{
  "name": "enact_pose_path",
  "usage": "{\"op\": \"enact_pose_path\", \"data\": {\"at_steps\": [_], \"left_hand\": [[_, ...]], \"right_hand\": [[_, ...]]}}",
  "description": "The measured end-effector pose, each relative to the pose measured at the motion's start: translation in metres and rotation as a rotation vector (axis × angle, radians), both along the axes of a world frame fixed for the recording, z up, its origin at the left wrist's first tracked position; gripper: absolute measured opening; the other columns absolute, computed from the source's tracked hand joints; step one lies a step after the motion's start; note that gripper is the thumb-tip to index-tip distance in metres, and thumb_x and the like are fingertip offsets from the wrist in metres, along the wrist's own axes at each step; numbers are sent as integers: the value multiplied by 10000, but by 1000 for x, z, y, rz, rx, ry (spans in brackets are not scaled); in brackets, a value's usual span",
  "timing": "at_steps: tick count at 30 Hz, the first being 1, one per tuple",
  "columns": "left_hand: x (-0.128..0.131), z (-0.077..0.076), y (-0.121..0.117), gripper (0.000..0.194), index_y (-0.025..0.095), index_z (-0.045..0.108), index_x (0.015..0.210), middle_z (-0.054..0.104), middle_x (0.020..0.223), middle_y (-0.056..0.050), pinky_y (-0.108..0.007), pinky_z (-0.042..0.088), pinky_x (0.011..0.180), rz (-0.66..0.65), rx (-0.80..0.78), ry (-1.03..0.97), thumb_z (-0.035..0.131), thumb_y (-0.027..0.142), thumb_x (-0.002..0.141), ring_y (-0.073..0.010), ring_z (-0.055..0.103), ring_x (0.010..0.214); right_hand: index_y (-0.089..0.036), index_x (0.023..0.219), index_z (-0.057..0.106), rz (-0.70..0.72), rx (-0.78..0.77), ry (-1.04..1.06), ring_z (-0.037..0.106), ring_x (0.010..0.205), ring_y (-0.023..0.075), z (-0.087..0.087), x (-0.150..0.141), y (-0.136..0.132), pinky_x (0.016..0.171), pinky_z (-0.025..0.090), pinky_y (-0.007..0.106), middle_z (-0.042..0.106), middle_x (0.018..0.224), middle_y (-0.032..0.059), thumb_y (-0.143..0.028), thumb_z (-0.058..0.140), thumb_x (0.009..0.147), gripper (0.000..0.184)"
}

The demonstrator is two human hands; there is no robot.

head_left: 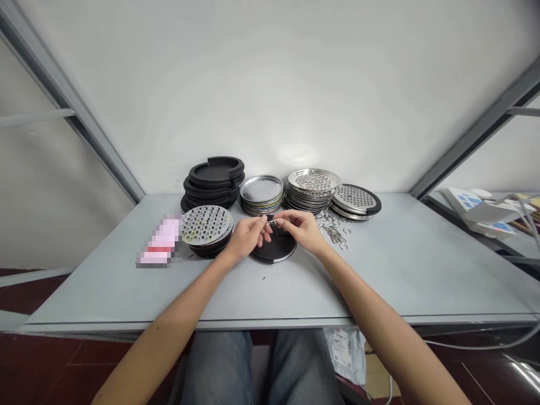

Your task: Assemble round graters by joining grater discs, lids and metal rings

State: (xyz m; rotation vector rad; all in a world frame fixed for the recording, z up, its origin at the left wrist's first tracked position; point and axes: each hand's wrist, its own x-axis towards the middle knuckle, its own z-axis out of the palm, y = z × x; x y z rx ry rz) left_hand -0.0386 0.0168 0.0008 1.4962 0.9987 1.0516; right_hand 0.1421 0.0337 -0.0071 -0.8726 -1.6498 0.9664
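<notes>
My left hand [248,235] and my right hand [302,229] meet at the middle of the table, both with fingers pinched. Between their fingertips is a small shiny metal fitting [271,223], too small to tell its exact kind. Something dark, perhaps a black strap, shows just behind it, partly covered by the fingers. Below the hands lies a round black disc [273,251] with a pale strip along its front right edge. To the right, loose metal rings and clips [333,229] lie in a small heap.
Behind stand stacks of black round frames [215,173], plain metal discs [261,189] and perforated metal discs [314,181]. A black-rimmed perforated disc [356,199] is at right. More perforated discs [206,225] and a blurred pink item [160,242] are at left on the grey table [405,270].
</notes>
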Motion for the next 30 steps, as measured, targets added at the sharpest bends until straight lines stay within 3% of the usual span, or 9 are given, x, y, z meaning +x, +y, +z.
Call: {"op": "enact_pose_path", "data": {"at_steps": [2, 4, 8, 11, 21, 26, 30], "left_hand": [[-5, 6, 1, 459, 138, 605, 709, 620, 573, -53, -185, 266, 330, -239, -317, -135, 438, 539, 856, -69, 429, 350], [-8, 11, 0, 403, 132, 616, 756, 635, 610, -57, -176, 240, 320, -425, -517, -235, 458, 488, 858, -56, 406, 340], [-9, 14, -4, 319, 117, 604, 809, 642, 653, -67, -168, 257, 310, -585, -743, -333, 427, 373, 880, -63, 413, 352], [-6, 12, -5, 255, 127, 568, 801, 606, 626, -38, -155, 271, 307, -567, -811, -372, 398, 294, 893, -60, 401, 352], [-2, 14, -8, 227, 182, 425, 693, 435, 496, 50, -133, 250, 281, -452, -795, -336, 374, 269, 896, -46, 284, 308], [-1, 15, -9, 234, 183, 402, 663, 394, 471, 64, -130, 223, 283, -400, -837, -316, 360, 257, 882, -34, 237, 292], [-1, 14, -9, 239, 184, 389, 645, 362, 456, 72, -128, 204, 283, -343, -876, -301, 357, 252, 872, -29, 209, 288]], "right_hand": [[-180, 882, 707, 55, -17, 21, 632, 715, 159, 1, 1, -1, 680, 514, 293, 706, 821, 43, -395, 663, 772, 246], [-173, 881, 708, 112, -25, 13, 621, 693, 148, 3, 1, -2, 668, 513, 285, 700, 804, 39, -397, 661, 774, 252], [-156, 868, 718, 178, -34, 22, 633, 714, 153, 5, 1, -3, 686, 515, 282, 708, 806, 46, -361, 685, 762, 233], [-163, 869, 728, 184, -32, 15, 643, 751, 161, 5, 2, -3, 711, 516, 284, 718, 836, 49, -334, 699, 753, 208], [-138, 919, 725, 173, -26, -78, 632, 717, 152, 4, 4, 0, 652, 499, 266, 720, 802, 57, -335, 637, 803, 245], [-148, 907, 719, 106, 148, -266, 628, 746, 157, 3, 3, -2, 664, 471, 257, 726, 860, 59, -286, 569, 850, 211], [-150, 909, 708, 144, 264, -395, 593, 713, 141, 2, 4, -3, 667, 441, 254, 704, 829, 53, -221, 514, 878, 209]]}}
